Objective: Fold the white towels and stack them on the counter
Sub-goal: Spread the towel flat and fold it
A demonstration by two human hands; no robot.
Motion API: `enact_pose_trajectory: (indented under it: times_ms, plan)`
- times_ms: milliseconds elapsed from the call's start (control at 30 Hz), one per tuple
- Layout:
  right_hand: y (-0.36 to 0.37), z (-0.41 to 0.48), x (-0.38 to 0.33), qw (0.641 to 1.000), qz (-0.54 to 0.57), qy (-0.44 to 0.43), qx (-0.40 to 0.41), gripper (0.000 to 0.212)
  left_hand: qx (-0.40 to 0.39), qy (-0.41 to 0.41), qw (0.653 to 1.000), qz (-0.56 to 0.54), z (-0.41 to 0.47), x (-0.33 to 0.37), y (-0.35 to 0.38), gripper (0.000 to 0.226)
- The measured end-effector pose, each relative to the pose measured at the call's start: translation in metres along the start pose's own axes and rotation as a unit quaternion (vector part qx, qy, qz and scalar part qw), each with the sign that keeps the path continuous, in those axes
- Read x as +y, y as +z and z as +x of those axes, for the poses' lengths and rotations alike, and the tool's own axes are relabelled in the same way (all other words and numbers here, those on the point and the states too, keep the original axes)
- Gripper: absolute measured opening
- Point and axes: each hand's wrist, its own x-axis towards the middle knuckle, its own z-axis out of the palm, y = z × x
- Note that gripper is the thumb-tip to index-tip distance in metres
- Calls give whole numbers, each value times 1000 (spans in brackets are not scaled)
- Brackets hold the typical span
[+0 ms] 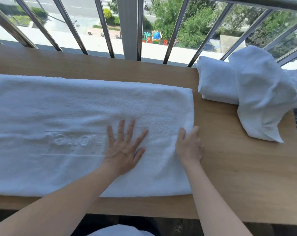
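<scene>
Towel (76,103), embossed lettering (72,142) unreadable, under flat spread left hand (123,147); right hand (189,145) curled round edge.

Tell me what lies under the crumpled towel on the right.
A folded towel lies partly under the crumpled towel, on the counter. Its right part is covered.

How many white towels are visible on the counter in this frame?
3. A spread towel lies flat across the left and middle of the counter; a folded towel sits at the far right; a crumpled towel drapes over it. The folded one may be several stacked.
</scene>
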Motion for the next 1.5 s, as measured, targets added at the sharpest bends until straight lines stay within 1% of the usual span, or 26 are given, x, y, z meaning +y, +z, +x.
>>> enact_pose_trajectory:
  times_ms: [67,100,200,267,333,400,500,600,667,767,800,867,900,967,1033,1100,1167,1200,1333,1400,1433,1467,1500]
  plan:
    - [3,-9,8,999,-41,-31,6,32,1,1,1000,-5,2,1,-1,65]
    - [0,-5,12,998,-56,-31,7,32,1,4,1000,-6,2,1,-1,65]
    - [-5,10,14,998,-58,-13,19,31,6,6,1000,-1,2,-1,0,67]
    - [-1,-3,13,998,-49,5,43,33,4,6,1000,1,2,-1,0,67]
    - [7,-33,14,998,-42,10,53,43,2,7,1000,4,2,-1,0,67]
    - [10,-59,25,997,-60,-10,52,51,0,6,1000,6,3,-1,1,67]
    - [4,-60,44,994,-87,-21,63,47,-8,3,1000,7,1,1,0,66]
    - [1,-52,40,995,-55,15,83,41,-21,7,1000,1,-5,2,0,66]
    - [4,-63,35,992,-37,29,118,40,-25,22,999,-10,-16,-2,2,68]
    - [18,-101,25,985,-64,34,154,43,-19,56,998,-19,-37,-16,5,70]
    - [26,-113,14,986,-62,17,154,45,-14,61,998,-26,-44,-19,6,70]
    - [43,-133,-16,988,-43,-75,129,47,3,65,997,-36,-51,-23,7,69]
    - [52,-140,-33,984,-35,-138,105,47,11,62,997,-40,-53,-25,8,68]
    - [67,-146,-56,968,-32,-246,22,50,18,24,998,-49,-55,-32,10,65]
    - [75,-144,-58,952,-73,-295,-45,54,24,-23,998,-50,-56,-38,14,62]
    - [76,-137,-45,939,-121,-319,-56,57,22,-32,998,-48,-56,-41,16,61]
    - [69,-125,-27,940,-145,-307,-36,61,21,-26,999,-42,-55,-42,16,63]
    - [63,-117,-15,947,-153,-281,-27,62,19,-25,999,-37,-55,-41,16,64]
    - [31,-88,40,974,-180,-136,-13,63,9,-16,1000,-16,-54,-43,16,69]
    - [21,-83,53,983,-166,-73,4,63,8,-12,1000,-19,-52,-41,16,72]
    - [21,-86,51,985,-163,-56,27,63,8,-11,1000,-21,-52,-40,15,73]
    - [25,-93,43,984,-158,-64,53,63,8,-12,1000,-19,-52,-38,14,74]
    - [32,-102,30,983,-142,-98,69,64,9,-12,1000,-16,-52,-37,13,75]
